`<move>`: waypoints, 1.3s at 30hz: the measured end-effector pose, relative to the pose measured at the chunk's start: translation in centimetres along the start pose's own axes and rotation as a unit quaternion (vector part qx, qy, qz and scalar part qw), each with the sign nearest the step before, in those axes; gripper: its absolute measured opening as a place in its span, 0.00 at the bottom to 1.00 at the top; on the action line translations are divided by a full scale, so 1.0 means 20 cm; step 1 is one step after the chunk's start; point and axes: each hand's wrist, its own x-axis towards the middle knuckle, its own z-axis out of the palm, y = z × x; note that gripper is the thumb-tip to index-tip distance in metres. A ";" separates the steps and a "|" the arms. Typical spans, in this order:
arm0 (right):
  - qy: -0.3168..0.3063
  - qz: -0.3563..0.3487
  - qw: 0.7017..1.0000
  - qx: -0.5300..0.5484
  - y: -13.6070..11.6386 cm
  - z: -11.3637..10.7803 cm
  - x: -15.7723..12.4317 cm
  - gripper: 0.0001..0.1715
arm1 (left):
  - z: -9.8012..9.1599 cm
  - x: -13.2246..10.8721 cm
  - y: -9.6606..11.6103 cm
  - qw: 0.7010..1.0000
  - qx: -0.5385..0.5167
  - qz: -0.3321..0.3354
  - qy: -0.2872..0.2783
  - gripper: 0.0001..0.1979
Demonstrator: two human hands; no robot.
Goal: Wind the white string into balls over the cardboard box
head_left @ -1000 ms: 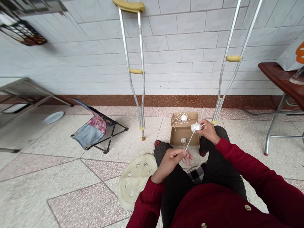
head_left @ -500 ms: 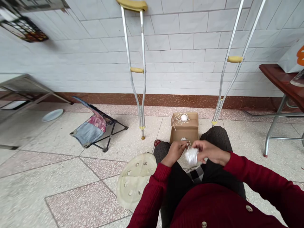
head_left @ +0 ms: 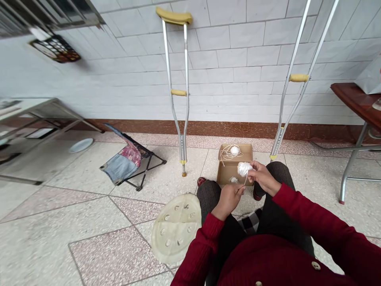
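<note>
My right hand [head_left: 262, 177] is closed on a ball of white yarn [head_left: 244, 169], raised over the front of an open cardboard box [head_left: 224, 173]. Lower and to the left, my left hand [head_left: 231, 200] pinches a strand of white yarn [head_left: 246, 179] that runs taut up to the ball. Inside the box's near part lies a small bunch of white yarn [head_left: 233, 180]. Another small white ball [head_left: 235, 150] with loose loops of strand rests on the box's far half, the lid side.
Two crutches [head_left: 183, 139] [head_left: 278, 139] lean on the tiled wall. A folding stool [head_left: 122, 165] and a round pale mat with holes [head_left: 176, 228] are on the floor to the left. A red-brown table [head_left: 354, 103] stands at right, a metal-legged table [head_left: 35, 104] at far left.
My right hand has lifted the yarn ball up and away from me, over the box. My left hand has moved slightly down, and the strand between them is longer. The view has shifted left.
</note>
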 end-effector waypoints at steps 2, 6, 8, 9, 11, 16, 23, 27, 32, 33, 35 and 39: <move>-0.073 0.036 0.997 0.010 -0.03 0.02 -0.11 0.15 | 0.01 0.00 -0.05 0.999 -0.001 -0.040 -0.006 0.15; -0.188 0.060 0.980 -0.032 -0.03 -0.02 -0.26 0.17 | -0.09 0.06 -0.10 0.999 0.037 -0.019 -0.004 0.12; -0.199 0.078 0.975 -0.066 0.01 -0.05 -0.27 0.17 | -0.16 0.11 -0.08 0.997 0.063 0.028 0.021 0.13; -0.182 0.086 0.976 -0.081 0.04 -0.07 -0.25 0.17 | -0.20 0.13 -0.06 0.994 0.091 0.043 0.046 0.13; -0.115 0.081 0.984 -0.112 0.10 -0.10 -0.19 0.16 | -0.24 0.16 0.00 0.983 0.150 0.078 0.066 0.12; 0.065 -0.052 0.983 -0.165 0.13 -0.09 0.02 0.19 | -0.17 0.12 0.17 0.976 0.178 0.110 0.058 0.14; 0.043 -0.071 0.996 0.037 -0.11 0.01 -0.01 0.16 | -0.05 0.00 0.08 0.996 -0.081 0.016 -0.025 0.18; -0.083 -0.005 0.996 0.018 -0.13 0.02 -0.22 0.16 | -0.05 0.03 -0.06 0.997 -0.081 -0.014 0.010 0.15; -0.162 0.103 0.980 -0.051 0.11 -0.02 -0.33 0.18 | -0.18 0.15 -0.09 0.995 0.029 0.057 0.072 0.12; -0.134 0.099 0.984 -0.068 0.16 -0.03 -0.30 0.18 | -0.21 0.16 -0.07 0.992 0.066 0.073 0.082 0.11; -0.047 0.066 0.992 -0.094 0.22 -0.06 -0.20 0.18 | -0.25 0.16 0.00 0.981 0.134 0.098 0.099 0.11; 0.097 -0.019 0.994 -0.051 0.17 -0.07 0.04 0.18 | -0.20 0.10 0.14 0.975 0.163 0.116 0.093 0.14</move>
